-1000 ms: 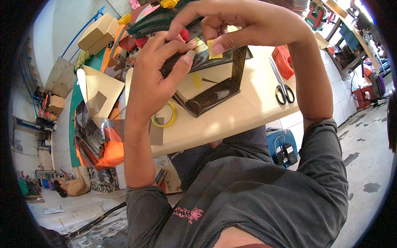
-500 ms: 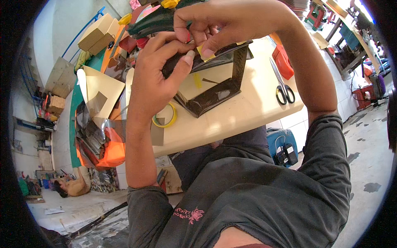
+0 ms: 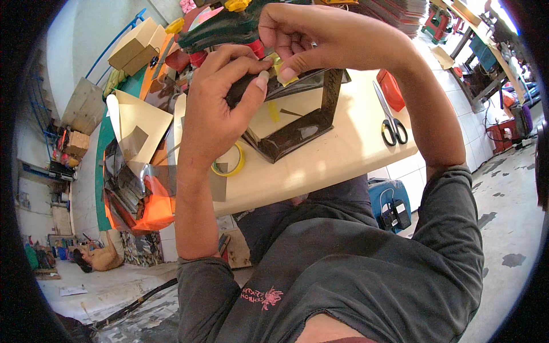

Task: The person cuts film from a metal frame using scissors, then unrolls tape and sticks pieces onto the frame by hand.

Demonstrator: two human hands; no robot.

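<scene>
A frame-shaped piece of dark, glossy plastic sheet point(image 3: 297, 134) stands on the cream tabletop point(image 3: 354, 151), its middle open. My left hand point(image 3: 214, 106) is closed on its upper left edge, fingers bent over the top and thumb in front. On that upper edge sits a short piece of yellow tape point(image 3: 286, 74). The thumb of my right hand point(image 3: 303, 48) presses the tape, with the other fingers curled behind. A second strip of yellow tape point(image 3: 273, 111) shows through the frame's opening. By my left wrist lies a yellow tape roll point(image 3: 230, 162).
Black-handled scissors point(image 3: 392, 123) lie at the right beside a red object point(image 3: 390, 90). Dark plastic scraps and an orange bag point(image 3: 154, 211) crowd the left side. A dark green machine-like object point(image 3: 226, 28) stands behind my hands. A person point(image 3: 106, 257) is on the floor, far left.
My right hand has shifted slightly right, its curled fingers lifting away from my left fingertips. Its thumb stays on the tape. My left hand and the plastic frame have barely moved.
</scene>
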